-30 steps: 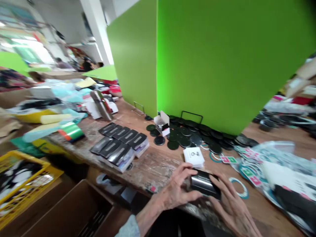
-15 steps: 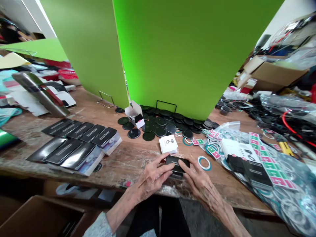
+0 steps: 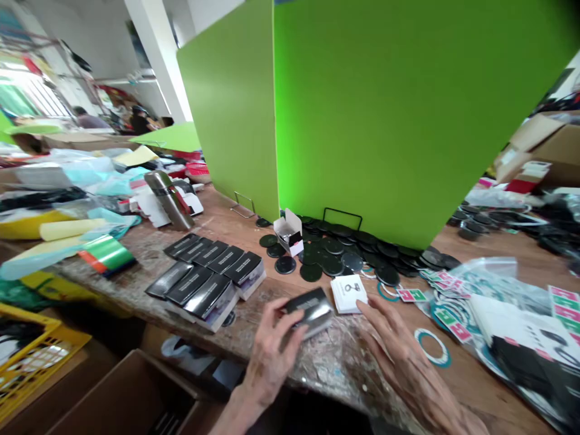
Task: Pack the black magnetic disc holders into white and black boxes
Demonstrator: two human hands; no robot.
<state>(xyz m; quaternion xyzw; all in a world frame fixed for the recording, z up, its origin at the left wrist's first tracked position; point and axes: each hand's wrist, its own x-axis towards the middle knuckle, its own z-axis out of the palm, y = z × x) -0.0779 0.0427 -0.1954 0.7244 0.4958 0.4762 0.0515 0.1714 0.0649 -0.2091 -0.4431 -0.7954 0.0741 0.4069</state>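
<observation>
Two bare hands, well apart, backs showing.
Left hand [image 3: 273,344]: fingers and thumb bent in a grasp, wrist [image 3: 248,393] roughly in line with the forearm, which enters from the bottom edge. Right hand [image 3: 401,347]: open, fingers loosely extended and spread, pointing up and inward; forearm angled from lower right.

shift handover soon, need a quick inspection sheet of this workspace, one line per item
Surface: worn wooden table, scuffed near edge
Work items: black box in left hand; two rows of black boxes; white stack
Clutter: black discs, loose ring, clear bag, metal flask
Hands: left grips black box; right hand open, fingers beside white stack
Cables: dark strands far right, too blurred to identify
Surroundings: green panels, yellow crate, people behind
</observation>
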